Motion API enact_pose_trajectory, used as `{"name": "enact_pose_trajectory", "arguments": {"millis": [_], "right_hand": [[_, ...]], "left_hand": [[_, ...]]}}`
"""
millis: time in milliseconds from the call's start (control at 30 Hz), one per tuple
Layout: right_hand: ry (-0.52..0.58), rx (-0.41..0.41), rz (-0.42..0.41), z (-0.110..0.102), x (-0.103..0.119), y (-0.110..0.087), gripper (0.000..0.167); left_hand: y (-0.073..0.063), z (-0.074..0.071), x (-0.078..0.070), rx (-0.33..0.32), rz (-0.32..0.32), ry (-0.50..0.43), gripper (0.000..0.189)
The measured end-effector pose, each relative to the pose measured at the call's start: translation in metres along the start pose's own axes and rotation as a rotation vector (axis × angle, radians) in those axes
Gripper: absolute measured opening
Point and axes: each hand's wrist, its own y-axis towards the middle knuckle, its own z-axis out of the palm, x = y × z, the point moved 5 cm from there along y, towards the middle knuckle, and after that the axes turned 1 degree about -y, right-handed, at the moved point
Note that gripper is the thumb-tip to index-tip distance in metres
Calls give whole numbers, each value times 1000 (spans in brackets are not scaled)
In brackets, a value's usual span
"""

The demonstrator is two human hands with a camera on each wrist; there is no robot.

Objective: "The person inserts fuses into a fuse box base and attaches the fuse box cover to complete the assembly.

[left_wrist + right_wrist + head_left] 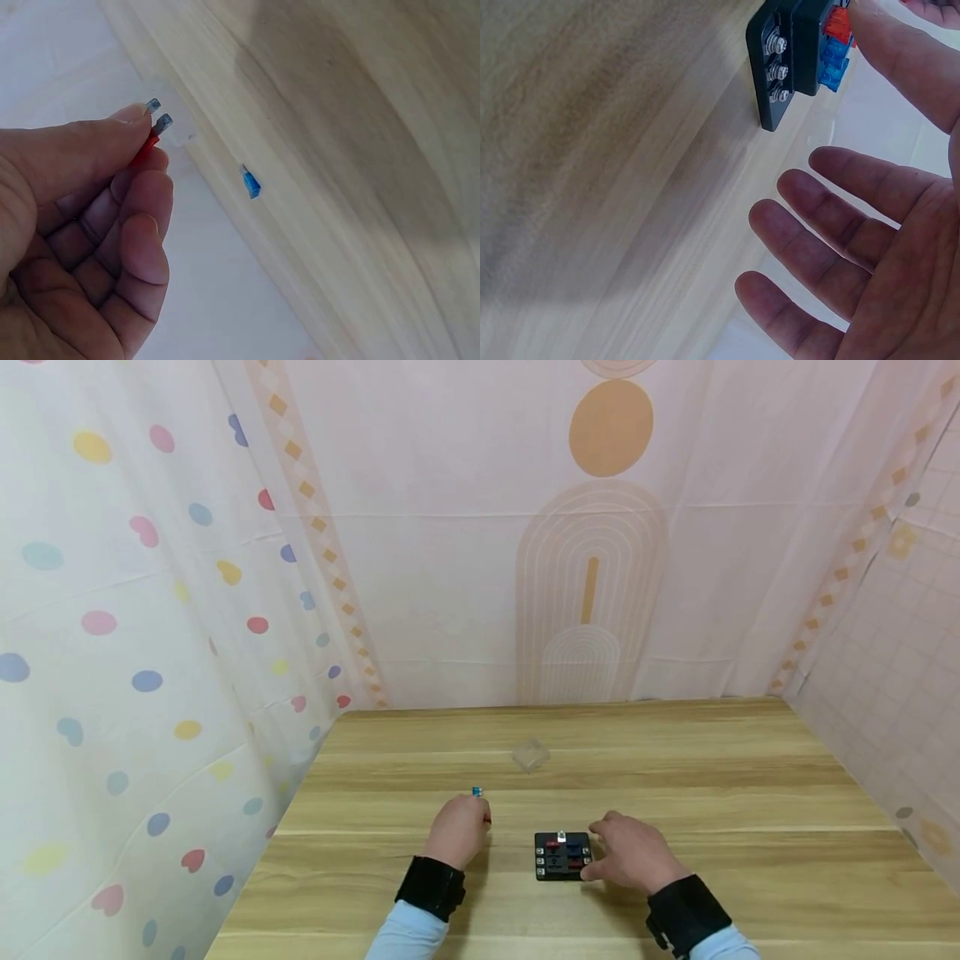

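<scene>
Left fingers (pixel 145 247) pinch red fuse (pixel 145 152); right fingers (pixel 804 256) spread beside black block (pixel 806 52).

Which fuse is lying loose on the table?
The blue fuse just beyond the left hand. A red one is pinched in that hand; the others are plugged into the black fuse box.

Left hand (pixel 459 832) pinching, other fingers (pixel 144 251) curled, right hand (pixel 636 853) extended, fingers straight.
</scene>
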Motion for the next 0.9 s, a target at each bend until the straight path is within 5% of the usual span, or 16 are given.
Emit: {"name": "enact_pose_trajectory", "arguments": {"millis": [900], "right_hand": [[-18,10,-3,0,1,3,63]], "left_hand": [[10,-11,-29,-10,56,36,13]]}}
